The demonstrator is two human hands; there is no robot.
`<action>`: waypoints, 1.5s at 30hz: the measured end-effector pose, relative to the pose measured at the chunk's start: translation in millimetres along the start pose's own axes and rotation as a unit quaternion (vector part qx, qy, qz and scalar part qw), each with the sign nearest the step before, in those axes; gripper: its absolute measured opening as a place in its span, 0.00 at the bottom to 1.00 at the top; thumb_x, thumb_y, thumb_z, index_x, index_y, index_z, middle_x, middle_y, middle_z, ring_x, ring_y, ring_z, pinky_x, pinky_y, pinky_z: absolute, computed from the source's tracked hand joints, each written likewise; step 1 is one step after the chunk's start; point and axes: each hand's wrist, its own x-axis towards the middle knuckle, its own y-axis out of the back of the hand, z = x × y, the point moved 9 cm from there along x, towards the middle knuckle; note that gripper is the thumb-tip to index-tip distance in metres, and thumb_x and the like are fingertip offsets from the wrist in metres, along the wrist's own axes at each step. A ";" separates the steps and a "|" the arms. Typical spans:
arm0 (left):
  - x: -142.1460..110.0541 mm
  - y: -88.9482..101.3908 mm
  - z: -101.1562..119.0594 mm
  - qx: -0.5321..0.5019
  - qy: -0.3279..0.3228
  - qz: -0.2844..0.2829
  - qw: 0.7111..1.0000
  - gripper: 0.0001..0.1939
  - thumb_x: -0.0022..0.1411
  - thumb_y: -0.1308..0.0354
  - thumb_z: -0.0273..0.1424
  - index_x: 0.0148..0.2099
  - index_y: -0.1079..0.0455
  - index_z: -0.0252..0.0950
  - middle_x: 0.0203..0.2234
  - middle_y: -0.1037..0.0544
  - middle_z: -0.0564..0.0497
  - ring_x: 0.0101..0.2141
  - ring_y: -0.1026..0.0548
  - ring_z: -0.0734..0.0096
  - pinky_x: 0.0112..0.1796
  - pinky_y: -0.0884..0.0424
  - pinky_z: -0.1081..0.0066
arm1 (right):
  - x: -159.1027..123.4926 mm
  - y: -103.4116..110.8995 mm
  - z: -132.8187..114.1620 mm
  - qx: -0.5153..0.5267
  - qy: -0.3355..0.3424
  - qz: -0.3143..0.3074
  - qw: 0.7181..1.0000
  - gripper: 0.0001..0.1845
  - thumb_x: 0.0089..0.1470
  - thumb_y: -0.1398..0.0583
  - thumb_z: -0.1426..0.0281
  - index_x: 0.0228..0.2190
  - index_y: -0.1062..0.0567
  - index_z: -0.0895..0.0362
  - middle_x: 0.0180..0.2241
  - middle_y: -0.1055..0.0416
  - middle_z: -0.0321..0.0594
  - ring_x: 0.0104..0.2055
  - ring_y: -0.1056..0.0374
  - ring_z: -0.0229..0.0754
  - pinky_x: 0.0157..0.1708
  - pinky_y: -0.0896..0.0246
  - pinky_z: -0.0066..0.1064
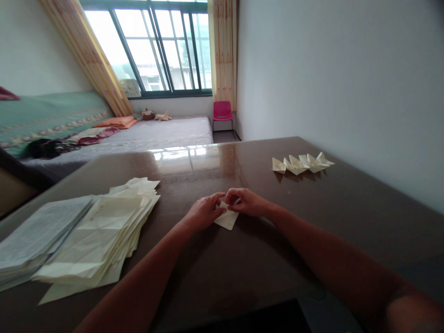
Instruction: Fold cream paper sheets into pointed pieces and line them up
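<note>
A small folded piece of cream paper (228,219) lies on the dark brown table (263,259) in front of me. My left hand (204,212) pinches its left upper edge with curled fingers. My right hand (247,202) pinches the top of the same piece from the right. Both hands meet over the paper's upper part, so that part is hidden. A row of several finished folded paper shapes (302,163) sits farther back on the right of the table.
A fanned stack of cream sheets (104,231) lies at the left, beside a pile of grey printed paper (38,236). Beyond the table are a bed (145,134), a pink chair (222,111), a window and a white wall on the right.
</note>
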 end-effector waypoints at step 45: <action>15.4 -4.5 -15.2 0.151 0.035 0.085 0.984 0.17 0.66 0.55 0.37 0.54 0.35 0.48 0.40 0.26 0.51 0.39 0.27 0.65 0.37 0.33 0.70 | -0.3 23.5 21.0 -0.253 -0.043 0.056 0.965 0.16 0.54 0.42 0.73 0.46 0.30 0.56 0.39 0.30 0.41 0.37 0.33 0.38 0.38 0.43 0.27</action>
